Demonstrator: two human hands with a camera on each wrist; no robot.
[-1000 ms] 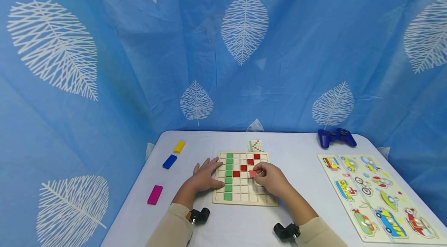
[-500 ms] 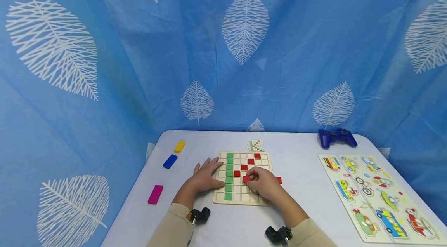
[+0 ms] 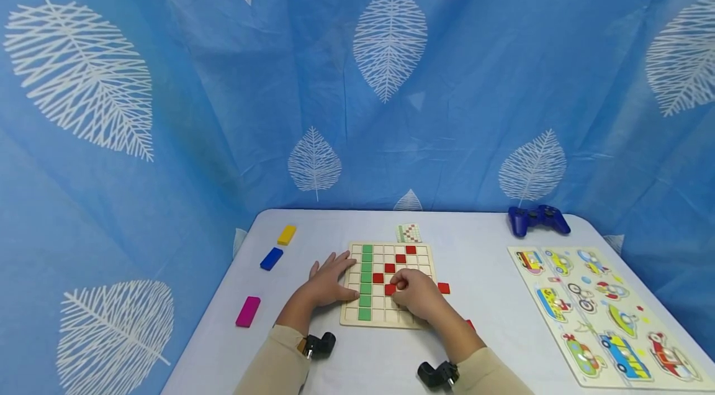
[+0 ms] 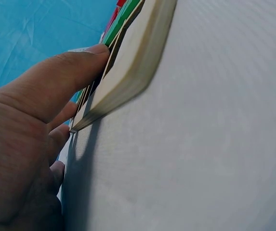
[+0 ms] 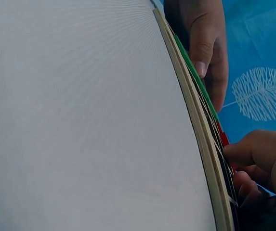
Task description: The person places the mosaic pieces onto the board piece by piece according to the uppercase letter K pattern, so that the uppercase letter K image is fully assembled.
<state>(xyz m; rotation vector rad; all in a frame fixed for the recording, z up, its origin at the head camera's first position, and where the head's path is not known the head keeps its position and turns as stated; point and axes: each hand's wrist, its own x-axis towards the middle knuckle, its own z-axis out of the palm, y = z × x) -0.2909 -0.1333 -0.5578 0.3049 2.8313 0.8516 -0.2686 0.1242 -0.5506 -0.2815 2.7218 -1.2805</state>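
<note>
A wooden grid board (image 3: 390, 316) lies flat on the table, with a column of green tiles (image 3: 365, 278) and a diagonal of red tiles (image 3: 390, 268) in its cells. My right hand (image 3: 419, 294) pinches a red square tile (image 3: 390, 289) over a cell right of the green column; in the right wrist view the thumb touches this red tile (image 5: 224, 138). Spread over the board's left edge, my left hand (image 3: 326, 283) rests with its thumb and fingertips on the frame; its thumb (image 4: 75, 67) lies against the rim in the left wrist view.
Loose red tiles (image 3: 444, 288) lie right of the board, one partly behind my right forearm. A small pattern card (image 3: 408, 233) is behind it. Yellow (image 3: 287, 235), blue (image 3: 271, 258) and magenta blocks (image 3: 247, 311) lie left; a game controller (image 3: 539, 221) and picture puzzle (image 3: 600, 320) right.
My right hand has moved left and toward me across the board, bringing the red tile down to a cell. Loose red tiles beside the board have come into view. The left hand stays put.
</note>
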